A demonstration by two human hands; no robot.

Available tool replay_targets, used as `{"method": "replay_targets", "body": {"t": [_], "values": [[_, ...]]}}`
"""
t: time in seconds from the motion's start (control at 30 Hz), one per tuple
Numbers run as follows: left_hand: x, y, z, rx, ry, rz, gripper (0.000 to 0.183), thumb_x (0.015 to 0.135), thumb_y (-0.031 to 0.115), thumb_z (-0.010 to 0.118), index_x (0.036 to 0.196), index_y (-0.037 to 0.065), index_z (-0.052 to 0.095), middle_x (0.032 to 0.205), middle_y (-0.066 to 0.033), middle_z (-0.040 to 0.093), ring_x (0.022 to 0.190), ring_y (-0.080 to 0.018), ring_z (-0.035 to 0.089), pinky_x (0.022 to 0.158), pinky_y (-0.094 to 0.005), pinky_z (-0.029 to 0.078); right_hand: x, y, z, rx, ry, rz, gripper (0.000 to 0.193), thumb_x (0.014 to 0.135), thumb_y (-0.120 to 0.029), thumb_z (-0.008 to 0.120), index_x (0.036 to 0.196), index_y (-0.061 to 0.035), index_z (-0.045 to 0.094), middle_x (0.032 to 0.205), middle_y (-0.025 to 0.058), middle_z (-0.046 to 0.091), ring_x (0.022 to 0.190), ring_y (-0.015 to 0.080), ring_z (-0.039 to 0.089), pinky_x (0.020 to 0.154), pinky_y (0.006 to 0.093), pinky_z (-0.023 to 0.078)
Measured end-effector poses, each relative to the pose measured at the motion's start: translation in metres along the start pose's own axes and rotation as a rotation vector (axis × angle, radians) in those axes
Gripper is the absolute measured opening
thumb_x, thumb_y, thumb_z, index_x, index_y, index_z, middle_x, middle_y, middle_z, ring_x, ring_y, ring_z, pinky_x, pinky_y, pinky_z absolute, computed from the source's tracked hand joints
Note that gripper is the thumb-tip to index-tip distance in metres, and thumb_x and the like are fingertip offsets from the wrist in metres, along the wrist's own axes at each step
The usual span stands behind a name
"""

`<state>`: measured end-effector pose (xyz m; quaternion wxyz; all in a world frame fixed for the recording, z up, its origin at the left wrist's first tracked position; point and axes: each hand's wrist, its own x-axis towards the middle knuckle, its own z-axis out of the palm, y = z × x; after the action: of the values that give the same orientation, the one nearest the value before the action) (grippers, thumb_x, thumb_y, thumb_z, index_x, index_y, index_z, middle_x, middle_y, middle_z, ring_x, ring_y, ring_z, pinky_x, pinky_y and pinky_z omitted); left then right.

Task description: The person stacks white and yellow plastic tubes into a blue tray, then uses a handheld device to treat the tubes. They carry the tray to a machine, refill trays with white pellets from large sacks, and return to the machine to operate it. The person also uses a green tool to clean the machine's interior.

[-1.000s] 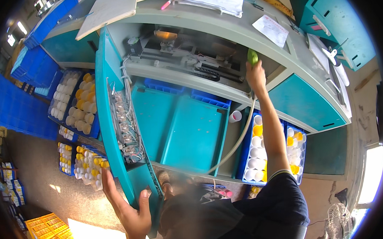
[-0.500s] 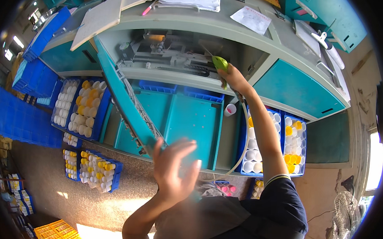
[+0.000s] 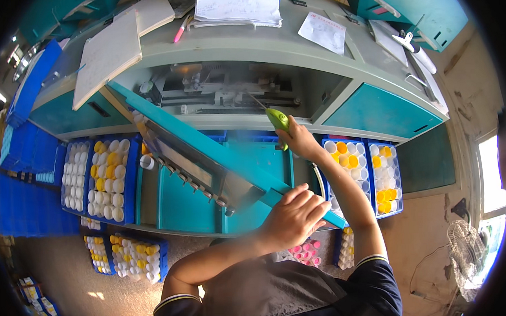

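My right hand [image 3: 301, 139] is closed around a green air blow gun [image 3: 277, 120], whose thin nozzle points into the open cabinet bay. Inside that bay, rails and metal blocks of a machine [image 3: 227, 94] show behind a haze. A long teal panel [image 3: 219, 158], with a row of metal fittings along its lower side, slants from the bay's left edge toward me. Its near end is under my left hand [image 3: 295, 215], with the fingers bent over it. Below the panel lies a teal tray [image 3: 187, 203].
Blue crates of white and yellow cups stand left [image 3: 107, 181] and right [image 3: 348, 165] of the tray. One loose cup [image 3: 147, 162] is beside the tray's left side. Papers [image 3: 238, 9] and boards [image 3: 107, 57] lie on the cabinet top. Pink cups [image 3: 305, 251] sit below.
My left hand has moved right and closed on the panel's near end, which has swung right toward me. The blow gun, still in my right hand, appears slightly lower and further left.
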<state>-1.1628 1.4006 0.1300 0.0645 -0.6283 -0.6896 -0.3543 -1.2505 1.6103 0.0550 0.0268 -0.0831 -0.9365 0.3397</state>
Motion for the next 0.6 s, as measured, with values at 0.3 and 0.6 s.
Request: {"method": "replay_targets", "body": {"t": [0.3, 0.6], "values": [[0.044, -0.049, 0.022, 0.053, -0.025, 0.183, 0.070, 0.086, 0.034, 0.063, 0.143, 0.002, 0.038, 0.145, -0.0112, 0.043, 0.137, -0.0233, 0.037, 0.114, -0.0409, 0.022, -0.117, 0.092, -0.049, 0.416, 0.396, 0.437, 0.033, 0.097, -0.013, 0.053, 0.127, -0.0026, 0.048, 0.107, 0.0105, 0.065, 0.089, 0.0183, 0.065, 0.074, 0.0323, 0.053], [0.159, -0.205, 0.073, 0.473, -0.198, 0.324, 0.078, 0.081, 0.009, 0.061, 0.151, 0.010, 0.028, 0.159, -0.0032, 0.024, 0.146, -0.0185, 0.021, 0.119, -0.0520, 0.011, -0.372, -0.003, -0.036, 0.602, 0.873, 0.986, 0.028, 0.099, -0.031, 0.053, 0.115, -0.0079, 0.055, 0.091, 0.0021, 0.063, 0.076, 0.0068, 0.061, 0.042, 0.0190, 0.042]]}}
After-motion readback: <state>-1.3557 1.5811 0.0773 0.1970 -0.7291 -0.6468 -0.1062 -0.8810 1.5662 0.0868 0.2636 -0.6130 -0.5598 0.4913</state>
